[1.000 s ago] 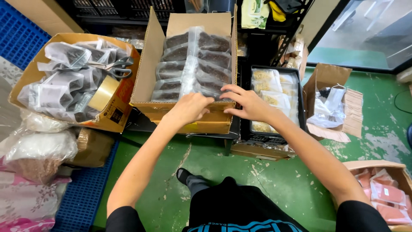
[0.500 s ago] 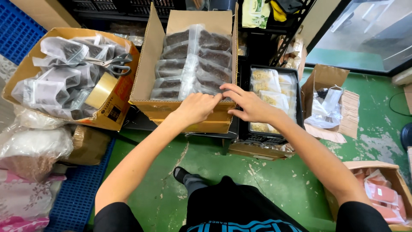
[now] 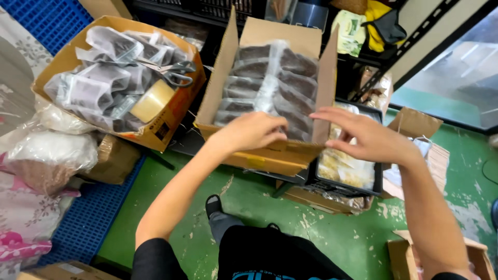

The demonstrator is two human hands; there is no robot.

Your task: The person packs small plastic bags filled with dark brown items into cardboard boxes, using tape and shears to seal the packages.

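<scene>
Fingers [image 3: 270,127] touch box [image 3: 270,155] flap.

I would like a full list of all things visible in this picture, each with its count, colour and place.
open cardboard box: one, brown, centre, flaps up
dark packets in clear bags: several, dark brown, stacked in that box
second cardboard box: one, brown, upper left
clear bags with dark contents: several, in the second box
scissors: one, grey handles, on those bags
tape roll: one, tan, in the second box
black crate: one, right of the centre box, holds pale yellow packets
small box: one, brown, far right
blue plastic mat: lower left
floor: green, worn paint
left hand: at the centre box's front edge
right hand: fingers spread, at the box's right flap
</scene>
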